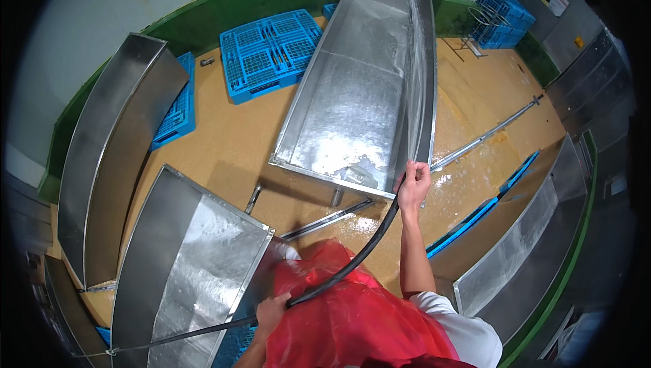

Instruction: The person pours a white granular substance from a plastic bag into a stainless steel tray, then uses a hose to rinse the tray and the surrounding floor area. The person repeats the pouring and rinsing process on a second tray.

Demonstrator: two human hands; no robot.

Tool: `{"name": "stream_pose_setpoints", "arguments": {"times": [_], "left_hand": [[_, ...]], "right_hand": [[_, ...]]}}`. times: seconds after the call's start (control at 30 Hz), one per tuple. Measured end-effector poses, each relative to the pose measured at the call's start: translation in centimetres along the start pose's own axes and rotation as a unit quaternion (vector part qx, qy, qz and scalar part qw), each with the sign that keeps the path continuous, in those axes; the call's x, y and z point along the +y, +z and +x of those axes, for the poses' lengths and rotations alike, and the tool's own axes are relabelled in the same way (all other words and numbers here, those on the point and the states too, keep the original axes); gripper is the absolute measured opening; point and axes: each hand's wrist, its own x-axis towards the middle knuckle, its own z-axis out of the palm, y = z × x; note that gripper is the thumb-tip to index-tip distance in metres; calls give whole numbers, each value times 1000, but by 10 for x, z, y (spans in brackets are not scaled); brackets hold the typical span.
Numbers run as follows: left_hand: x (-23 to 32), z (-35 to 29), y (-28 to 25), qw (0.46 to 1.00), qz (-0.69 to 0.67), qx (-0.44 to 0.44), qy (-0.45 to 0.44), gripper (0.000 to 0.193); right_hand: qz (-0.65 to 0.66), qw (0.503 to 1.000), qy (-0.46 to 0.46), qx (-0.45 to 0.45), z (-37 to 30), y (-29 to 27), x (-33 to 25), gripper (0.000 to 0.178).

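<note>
A black hose [363,253] runs across the front of my red apron [339,331]. My right hand [414,184] is closed round its end, at the near right corner of a long stainless steel trough [352,97]. From there a stream of water [414,70] shoots along the trough's right side toward its far end. The trough's bottom is wet and shiny. Lower down at my left side, my left hand [272,314] is wrapped round the same hose, which trails off left over a second steel trough [210,253].
More steel troughs stand at the far left [112,158] and right [522,246]. Blue plastic pallets [271,53] lie by the green-based wall, and blue crates [503,19] are stacked at the back right. Metal drain channels [488,134] cross the wet tan floor [468,90].
</note>
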Motion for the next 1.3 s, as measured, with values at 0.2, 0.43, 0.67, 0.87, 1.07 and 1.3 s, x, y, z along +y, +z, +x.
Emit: {"name": "stream_pose_setpoints", "arguments": {"times": [0.2,0.43,0.67,0.87,1.07,1.3], "left_hand": [[-8,10,2,999,26,-2,28,28],[-12,21,1,999,33,-5,42,26],[-13,25,1,998,27,-5,60,15],[-12,24,-4,998,14,-2,55,16],[-13,22,-6,999,15,-3,45,20],[-25,23,7,999,20,-1,44,26]], "right_hand": [[-12,1000,-18,22,-1,-15,6,25],[-15,999,-5,44,-1,-25,5,24],[-19,998,9,55,-1,-24,5,25],[-15,999,6,49,-1,-19,8,25],[-15,999,-1,49,-3,-14,8,26],[-23,999,-4,39,-3,-10,7,26]]}}
